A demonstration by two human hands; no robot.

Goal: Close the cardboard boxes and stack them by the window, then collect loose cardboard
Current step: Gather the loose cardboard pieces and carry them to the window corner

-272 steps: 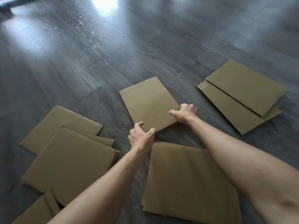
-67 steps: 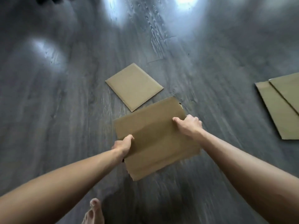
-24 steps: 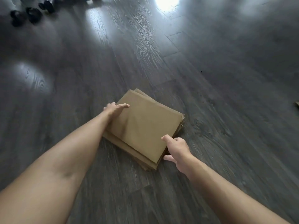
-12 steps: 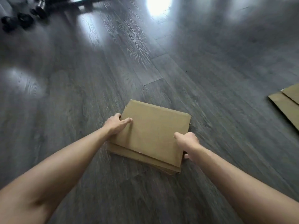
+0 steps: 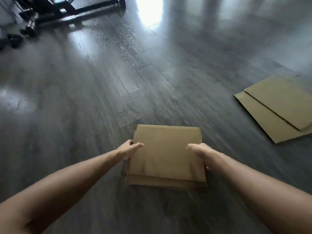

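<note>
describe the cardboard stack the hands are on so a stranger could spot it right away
On the dark grey plank floor, look near the bottom middle of the view, where two bare forearms reach in. The cardboard stack lies there, with the left hand and right hand gripping its side edges. Unlike the two overlapping sheets lying untouched far to the right, it is a squared-up pile of several layers.
</note>
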